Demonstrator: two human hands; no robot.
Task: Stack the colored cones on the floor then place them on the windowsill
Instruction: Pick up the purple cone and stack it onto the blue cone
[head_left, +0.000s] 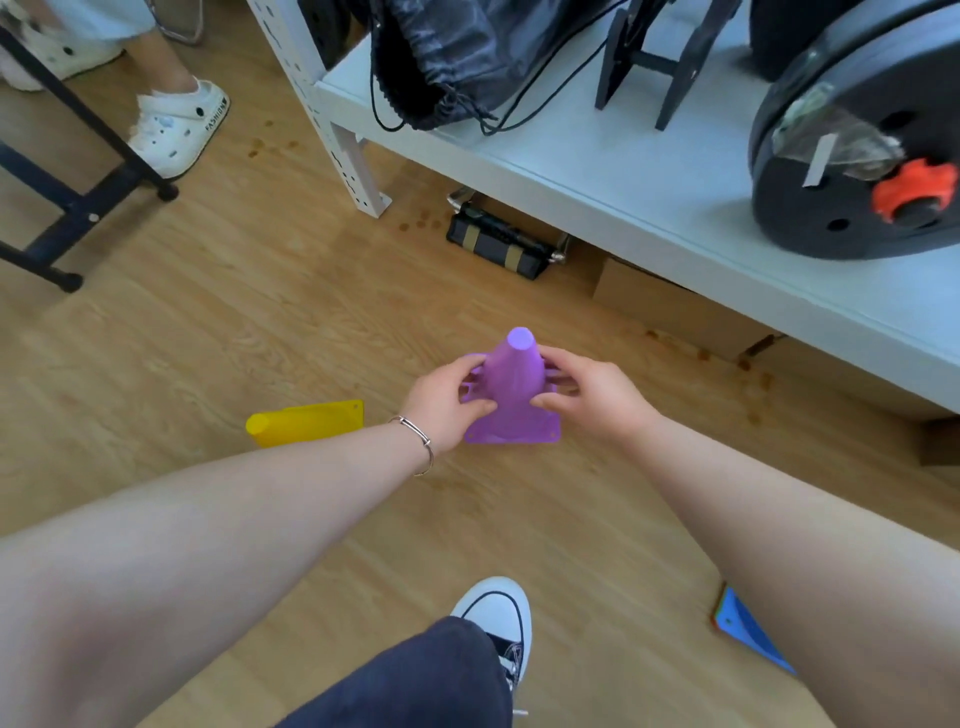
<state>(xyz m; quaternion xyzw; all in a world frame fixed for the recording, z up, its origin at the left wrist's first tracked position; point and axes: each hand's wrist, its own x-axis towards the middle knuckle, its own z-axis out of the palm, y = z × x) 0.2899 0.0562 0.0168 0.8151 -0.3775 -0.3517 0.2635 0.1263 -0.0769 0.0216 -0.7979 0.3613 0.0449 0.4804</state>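
A purple cone (514, 387) stands upright on the wooden floor at the centre. My left hand (444, 397) grips its left side and my right hand (592, 395) grips its right side, fingers and thumbs pressed on the cone's body above the square base. A yellow cone (306, 422) lies on its side on the floor to the left, tip pointing left, apart from my hands. At the lower right a blue cone base (748, 631) with an orange edge shows partly behind my right forearm. No windowsill is in view.
A white metal shelf (623, 171) at the upper right holds a black bag, a black stand and black weight plates (852, 145). Beneath it lie a black case (501, 244) and cardboard boxes. A dark table frame (78, 208) and another person's white shoes (179, 124) are upper left. My shoe (498, 623) is below.
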